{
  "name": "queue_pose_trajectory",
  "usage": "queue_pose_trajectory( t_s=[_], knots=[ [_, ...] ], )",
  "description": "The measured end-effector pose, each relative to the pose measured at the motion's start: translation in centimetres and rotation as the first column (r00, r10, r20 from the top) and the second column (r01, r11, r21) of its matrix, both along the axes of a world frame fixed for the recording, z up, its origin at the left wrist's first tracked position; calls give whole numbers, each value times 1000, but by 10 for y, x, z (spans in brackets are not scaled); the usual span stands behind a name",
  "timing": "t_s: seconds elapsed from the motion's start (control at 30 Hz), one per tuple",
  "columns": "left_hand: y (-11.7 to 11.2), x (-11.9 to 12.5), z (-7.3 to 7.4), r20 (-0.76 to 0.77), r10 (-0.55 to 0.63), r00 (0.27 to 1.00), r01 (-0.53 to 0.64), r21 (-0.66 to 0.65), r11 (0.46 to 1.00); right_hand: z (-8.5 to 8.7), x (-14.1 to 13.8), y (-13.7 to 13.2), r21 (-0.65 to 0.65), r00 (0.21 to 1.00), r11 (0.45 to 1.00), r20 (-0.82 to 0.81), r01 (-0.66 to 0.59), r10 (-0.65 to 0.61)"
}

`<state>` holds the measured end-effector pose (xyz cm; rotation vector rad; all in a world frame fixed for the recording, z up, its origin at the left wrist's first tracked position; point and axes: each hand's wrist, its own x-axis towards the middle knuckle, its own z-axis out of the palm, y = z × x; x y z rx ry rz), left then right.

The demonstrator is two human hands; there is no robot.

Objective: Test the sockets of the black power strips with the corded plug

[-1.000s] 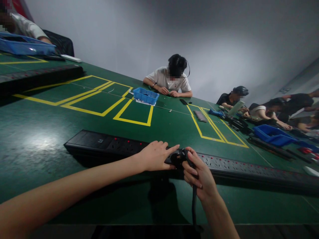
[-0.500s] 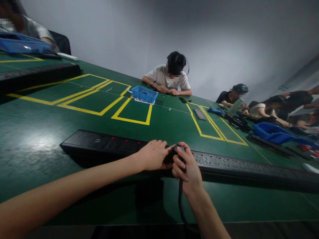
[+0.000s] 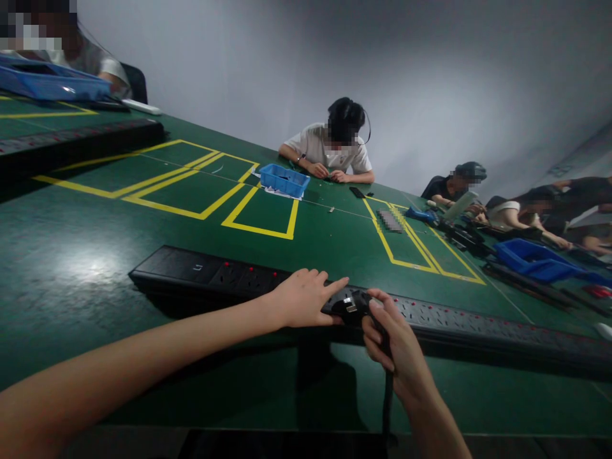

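A long black power strip [image 3: 167, 264] with red-marked sockets lies across the green table in front of me. My left hand [image 3: 303, 298] grips it from above: fingers over the far edge, index finger pointing right, thumb along the near side. Just to the right, my right hand [image 3: 389, 328] is closed around a black power plug [image 3: 362, 302]. Its metal prongs face left and stand clear of the sockets, tilted above the strip. From below that hand the plug's thick black cable [image 3: 387, 401] hangs down toward the table's near edge.
Yellow tape [image 3: 258, 231] marks rectangles on the table. Beyond it stands a small blue basket [image 3: 285, 181], with a person [image 3: 318, 140] working behind it. Another blue tray [image 3: 530, 258] and dark parts lie to the right, near other people. A second long strip [image 3: 81, 145] lies left.
My right hand has drawn the plug to the right, away from my left hand, and its prongs now show. My left index finger has stretched out. The view has shifted slightly.
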<state>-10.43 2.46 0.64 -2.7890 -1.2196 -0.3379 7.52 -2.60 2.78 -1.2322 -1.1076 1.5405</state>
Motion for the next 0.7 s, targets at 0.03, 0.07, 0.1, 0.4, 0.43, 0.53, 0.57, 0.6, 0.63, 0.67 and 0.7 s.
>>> queue_pose_trajectory(
  t_s=[0.03, 0.07, 0.1, 0.4, 0.43, 0.53, 0.57, 0.6, 0.63, 0.67, 0.7],
  knots=[
    [0, 0, 0, 2, 1, 1000, -1, -1, 1000, 3, 1, 2, 38, 992, 999, 123, -27, 22],
    [0, 0, -1, 6, 2, 1000, -2, -1, 1000, 6, 2, 4, 74, 966, 995, 254, -63, 42],
    [0, 0, -1, 9, 3, 1000, -3, 0, 1000, 10, 2, 7, 103, 920, 989, 387, -106, 58],
    [1, -1, -1, 18, -11, 1000, 11, 8, 1000, 50, -7, 25, 79, 107, 874, 994, -480, -31],
    [1, -1, -1, 13, -13, 1000, 13, 12, 1000, 53, -10, 26, 56, 44, 860, 998, -507, -39],
    [1, -2, -1, -3, -18, 1000, 18, 13, 1000, 55, -23, 29, -2, -120, 836, 990, -548, -76],
    [1, -2, -1, -6, -20, 1000, 20, 13, 1000, 54, -26, 31, -6, -163, 838, 982, -546, -99],
    [1, -2, -2, -8, -21, 1000, 21, 14, 1000, 53, -29, 32, -5, -197, 843, 973, -538, -120],
    [1, -2, -2, -10, -21, 1000, 21, 18, 1000, 51, -32, 34, -3, -222, 850, 966, -527, -134],
    [1, -2, -2, -12, -21, 1000, 21, 22, 1000, 50, -33, 36, -3, -240, 859, 961, -512, -139],
    [1, -2, -2, -15, -19, 1000, 20, 26, 999, 49, -33, 38, -9, -252, 865, 958, -502, -136]
  ],
)
